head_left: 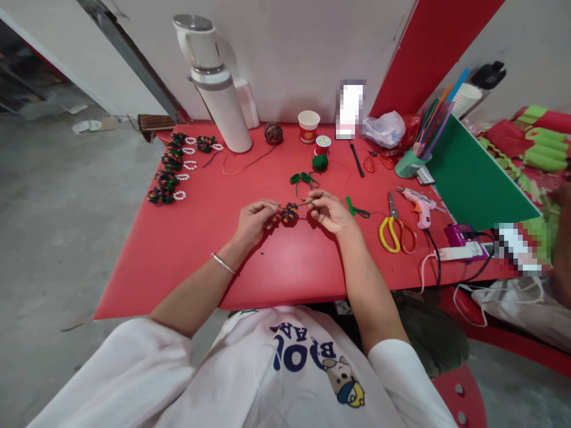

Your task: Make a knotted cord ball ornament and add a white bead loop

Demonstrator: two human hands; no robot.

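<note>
Between my two hands, just above the red table (209,249), is a small multicoloured yarn piece (289,214), bunched and dark with orange and purple flecks. My left hand (257,221) is closed in a pinch at its left side, on a short yarn end. On the other side, my right hand (329,211) pinches a dark strand that runs out from the piece. The exact fingertip contact is too small to make out. Just beyond lie green knitted leaves (301,178) with trailing strands, and a green yarn ball (320,163).
Several finished yarn pieces with white bead loops (172,159) line the left edge. At the back stand a white thermos (225,113), a brown yarn ball (273,133) and a paper cup (308,126). Scissors (392,223), a pink glue gun (422,207) and a pen cup (408,163) are rightward.
</note>
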